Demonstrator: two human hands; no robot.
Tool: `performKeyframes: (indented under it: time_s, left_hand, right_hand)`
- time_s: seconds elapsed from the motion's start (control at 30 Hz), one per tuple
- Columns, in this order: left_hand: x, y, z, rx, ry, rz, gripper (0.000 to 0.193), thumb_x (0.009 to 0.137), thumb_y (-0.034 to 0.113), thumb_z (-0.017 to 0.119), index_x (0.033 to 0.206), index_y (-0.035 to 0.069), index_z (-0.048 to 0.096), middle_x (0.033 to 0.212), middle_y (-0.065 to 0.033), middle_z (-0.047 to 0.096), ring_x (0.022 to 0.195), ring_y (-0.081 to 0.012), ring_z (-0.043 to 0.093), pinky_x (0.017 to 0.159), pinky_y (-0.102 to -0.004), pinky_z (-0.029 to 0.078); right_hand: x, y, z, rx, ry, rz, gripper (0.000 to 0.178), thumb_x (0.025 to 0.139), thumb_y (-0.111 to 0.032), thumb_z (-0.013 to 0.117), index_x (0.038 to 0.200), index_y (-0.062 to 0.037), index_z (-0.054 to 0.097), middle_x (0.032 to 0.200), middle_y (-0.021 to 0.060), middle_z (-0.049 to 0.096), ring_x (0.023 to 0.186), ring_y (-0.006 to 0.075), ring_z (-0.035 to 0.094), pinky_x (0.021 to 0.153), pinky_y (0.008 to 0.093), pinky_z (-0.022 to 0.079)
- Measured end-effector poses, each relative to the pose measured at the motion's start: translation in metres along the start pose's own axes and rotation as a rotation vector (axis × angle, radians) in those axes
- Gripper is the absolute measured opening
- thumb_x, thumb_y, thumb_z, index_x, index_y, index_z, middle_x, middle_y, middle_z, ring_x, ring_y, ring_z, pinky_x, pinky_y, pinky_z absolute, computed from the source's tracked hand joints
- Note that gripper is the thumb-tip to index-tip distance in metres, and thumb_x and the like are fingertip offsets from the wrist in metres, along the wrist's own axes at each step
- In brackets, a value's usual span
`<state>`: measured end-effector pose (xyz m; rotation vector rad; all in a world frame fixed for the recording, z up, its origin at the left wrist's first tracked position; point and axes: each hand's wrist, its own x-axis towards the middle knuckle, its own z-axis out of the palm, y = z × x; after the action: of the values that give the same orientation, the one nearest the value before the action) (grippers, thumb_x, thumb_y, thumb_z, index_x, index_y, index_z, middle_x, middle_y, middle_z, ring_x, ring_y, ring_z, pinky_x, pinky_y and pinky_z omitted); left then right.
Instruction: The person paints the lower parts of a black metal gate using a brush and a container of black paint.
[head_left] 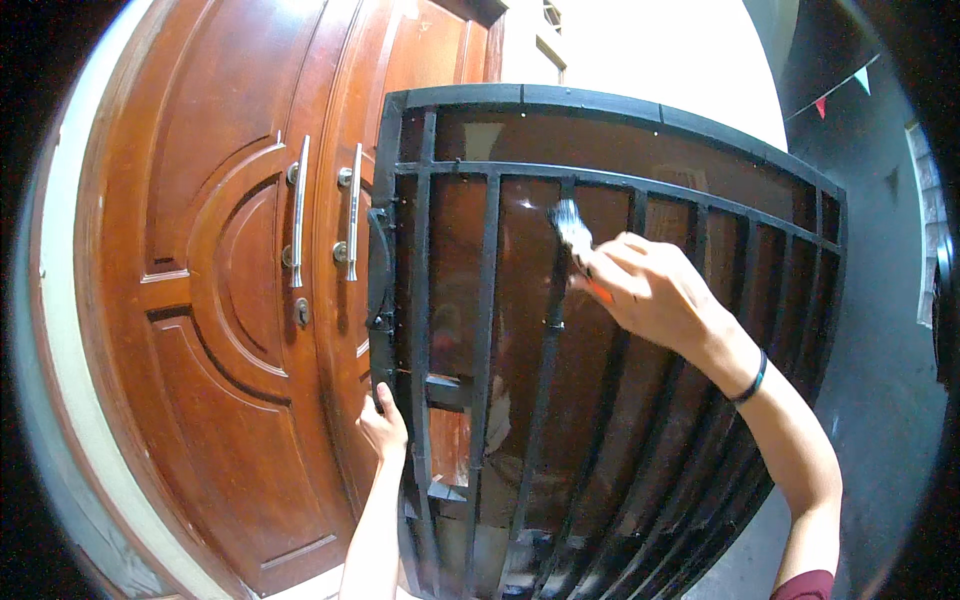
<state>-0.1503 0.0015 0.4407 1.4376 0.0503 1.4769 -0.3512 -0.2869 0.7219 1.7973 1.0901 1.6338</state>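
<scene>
A black metal gate [488, 320] with upright bars and dark brown panels behind them stands before me. In my right hand [662, 292] is a paintbrush [571, 228] with an orange handle, the fingers closed round it. Its bristles are at one of the upright bars, a little below the upper crossbar; whether they touch it I cannot tell for sure. My left hand [383, 424] is closed on the gate's left edge, thumb pointing up, its other fingers partly hidden.
Behind the gate on the left is a brown wooden double door [215, 350] with two long silver handles [298, 215]. The gate's curved black handle [379, 262] sticks out above my left hand. A dark grey wall [885, 300] runs along the right.
</scene>
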Motion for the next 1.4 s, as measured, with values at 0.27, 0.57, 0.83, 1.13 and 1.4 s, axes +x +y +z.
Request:
performKeyframes:
  time_s: [0.27, 0.57, 0.83, 1.13, 1.4]
  left_hand:
    - [-0.003, -0.003, 0.003, 0.089, -0.042, -0.06, 0.062, 0.103, 0.05, 0.05, 0.094, -0.009, 0.067, 0.079, -0.0323, 0.068, 0.077, -0.0444, 0.07, 0.067, -0.05, 0.05]
    - [-0.013, 0.009, 0.008, 0.169, -0.041, -0.001, 0.07, 0.105, 0.055, 0.04, 0.093, -0.01, 0.066, 0.085, -0.0314, 0.068, 0.083, -0.0495, 0.065, 0.071, -0.0535, 0.048]
    - [-0.002, -0.022, 0.014, 0.095, -0.03, 0.03, 0.077, 0.106, 0.058, 0.034, 0.11, -0.012, 0.065, 0.1, -0.0297, 0.071, 0.093, -0.0439, 0.065, 0.084, -0.0468, 0.047]
    - [-0.014, -0.006, 0.02, 0.1, -0.072, -0.09, 0.083, 0.105, 0.064, 0.031, 0.112, -0.012, 0.065, 0.098, -0.0272, 0.071, 0.088, -0.0398, 0.064, 0.083, -0.0456, 0.047]
    - [-0.009, -0.015, 0.015, 0.127, -0.042, -0.063, 0.086, 0.104, 0.064, 0.03, 0.124, -0.015, 0.061, 0.115, -0.0303, 0.068, 0.106, -0.0422, 0.064, 0.096, -0.0436, 0.046]
  right_hand:
    - [-0.01, 0.015, -0.002, -0.072, 0.015, 0.039, 0.02, 0.091, -0.022, 0.07, 0.094, -0.0044, 0.061, 0.08, 0.0081, 0.063, 0.077, 0.0248, 0.066, 0.063, 0.0341, 0.057]
    - [-0.065, 0.004, 0.015, 0.488, 0.516, 0.758, 0.019, 0.097, -0.02, 0.064, 0.099, -0.003, 0.072, 0.088, 0.0162, 0.073, 0.072, 0.0296, 0.072, 0.063, 0.0361, 0.055]
    - [-0.125, -0.059, 0.028, 0.877, 0.532, 0.974, 0.016, 0.096, -0.015, 0.065, 0.097, -0.0008, 0.073, 0.089, 0.0185, 0.074, 0.074, 0.0319, 0.073, 0.064, 0.0366, 0.056]
    - [-0.11, -0.032, 0.059, 0.919, 0.813, 0.998, 0.019, 0.099, -0.016, 0.064, 0.1, 0.0013, 0.073, 0.083, 0.0153, 0.075, 0.072, 0.0221, 0.074, 0.063, 0.0296, 0.055]
    - [-0.151, -0.097, 0.048, 0.926, 0.754, 1.044, 0.016, 0.098, -0.01, 0.066, 0.097, 0.0041, 0.073, 0.082, 0.0125, 0.074, 0.068, 0.015, 0.07, 0.062, 0.0261, 0.053]
